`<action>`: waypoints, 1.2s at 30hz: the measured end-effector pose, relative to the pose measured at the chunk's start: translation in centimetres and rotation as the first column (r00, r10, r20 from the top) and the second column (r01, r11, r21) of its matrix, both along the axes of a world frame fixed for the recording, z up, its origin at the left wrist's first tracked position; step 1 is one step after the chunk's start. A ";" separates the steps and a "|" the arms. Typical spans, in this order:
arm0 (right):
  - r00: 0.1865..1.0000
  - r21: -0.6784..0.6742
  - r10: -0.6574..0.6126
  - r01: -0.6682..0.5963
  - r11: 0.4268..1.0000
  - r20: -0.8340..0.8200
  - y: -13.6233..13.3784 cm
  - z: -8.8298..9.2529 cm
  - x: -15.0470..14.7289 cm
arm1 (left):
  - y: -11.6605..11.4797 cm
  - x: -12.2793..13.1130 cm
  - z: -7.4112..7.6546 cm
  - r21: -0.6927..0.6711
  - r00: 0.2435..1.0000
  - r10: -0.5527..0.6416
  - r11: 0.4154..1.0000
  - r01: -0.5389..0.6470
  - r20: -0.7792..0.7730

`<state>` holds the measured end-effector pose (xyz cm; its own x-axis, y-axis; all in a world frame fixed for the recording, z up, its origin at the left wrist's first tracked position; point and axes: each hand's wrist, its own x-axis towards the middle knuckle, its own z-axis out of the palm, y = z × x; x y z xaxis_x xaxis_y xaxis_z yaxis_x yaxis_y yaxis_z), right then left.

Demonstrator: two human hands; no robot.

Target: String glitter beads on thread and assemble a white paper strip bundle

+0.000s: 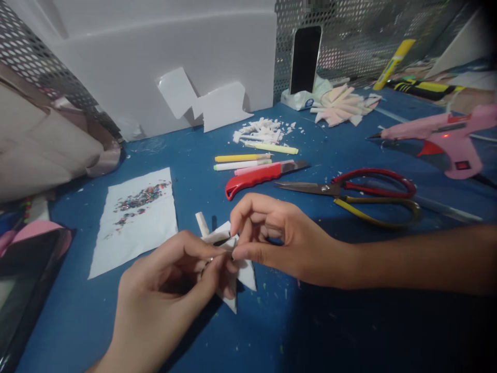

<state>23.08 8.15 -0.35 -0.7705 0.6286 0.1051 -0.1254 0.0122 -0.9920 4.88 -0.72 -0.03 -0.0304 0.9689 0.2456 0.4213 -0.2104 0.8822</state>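
Note:
My left hand [171, 290] is closed in a pinch near the middle of the table. A small dark, shiny bit shows between its fingers, too small to name. Fingertips of my right hand [272, 238] are pinched together right beside the left ones; whatever they hold is hidden. Beneath and behind both hands are white pointed pieces [247, 274], partly covered by the fingers. A short white stick [201, 224] juts up behind them. To the left, a white paper sheet [104, 228] carries a scatter of small multicoloured beads or gems [143, 199].
Beyond my hands lie a red cutter knife [252, 178], scissors [310, 187], several markers [243, 157] and a heap of white scraps [262, 130]. A pink glue gun [450, 135] rests at right. A phone [306, 59] stands at the back; a dark device [27, 290] lies left.

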 end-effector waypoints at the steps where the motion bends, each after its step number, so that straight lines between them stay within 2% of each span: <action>1: 1.000 -0.003 0.001 -0.001 1.000 -0.001 0.0 0.0 0.0 | 0.0 0.0 0.0 0.004 1.000 -0.005 1.000 0.005 -0.003; 11: 1.000 -0.018 0.009 -0.009 1.000 -0.006 0.1 0.1 -0.1 | 0.1 0.1 -0.2 0.023 0.999 -0.031 0.999 0.031 0.018; 18: 1.000 -0.019 0.012 -0.011 1.000 0.010 0.1 0.1 -0.1 | 0.0 0.5 0.3 -0.046 1.000 0.017 0.999 -0.017 0.013; 31: 1.000 -0.014 0.005 -0.005 1.000 0.022 0.0 0.2 0.0 | -0.2 0.6 0.3 -0.034 0.998 0.046 0.998 -0.045 0.035; 36: 1.000 -0.005 0.001 -0.001 1.000 0.025 0.0 0.2 0.0 | -0.2 0.4 0.3 -0.033 1.000 0.017 0.999 -0.016 0.018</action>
<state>23.08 8.19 -0.19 -0.7738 0.6281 0.0824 -0.1005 0.0067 -0.9949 5.32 -0.90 0.28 -0.0508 0.9757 0.2132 0.4081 -0.1745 0.8961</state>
